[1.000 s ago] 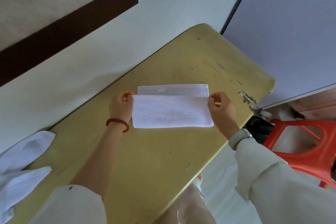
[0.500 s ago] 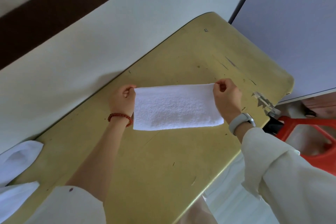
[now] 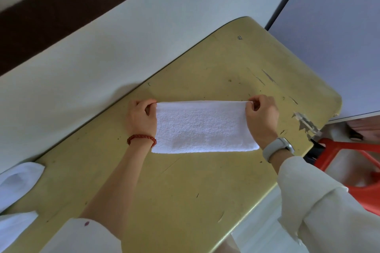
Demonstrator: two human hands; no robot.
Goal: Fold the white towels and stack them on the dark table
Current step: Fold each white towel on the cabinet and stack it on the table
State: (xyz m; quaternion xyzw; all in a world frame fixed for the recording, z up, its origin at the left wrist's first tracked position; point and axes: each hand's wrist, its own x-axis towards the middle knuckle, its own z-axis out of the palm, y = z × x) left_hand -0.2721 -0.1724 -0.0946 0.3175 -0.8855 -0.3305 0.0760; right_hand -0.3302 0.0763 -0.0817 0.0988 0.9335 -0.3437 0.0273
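A white towel (image 3: 202, 127) lies folded into a long flat strip in the middle of a worn yellow-green table (image 3: 185, 187). My left hand (image 3: 141, 117) pinches its far left corner, and my right hand (image 3: 261, 115) pinches its far right corner. Both hands sit at the towel's far edge, pressing it against the tabletop. More white towels (image 3: 16, 197) lie loose in a heap at the table's left end, partly cut off by the frame.
A white wall (image 3: 102, 47) runs along the table's far side. A grey panel (image 3: 339, 37) stands beyond the right end. A red plastic stool (image 3: 349, 162) sits on the floor to the right, below the table's chipped corner (image 3: 304, 123).
Both hands carried the towel's near layer away from me and laid it on the far edge, closing the fold and covering the strip with the label. The view shifted slightly.
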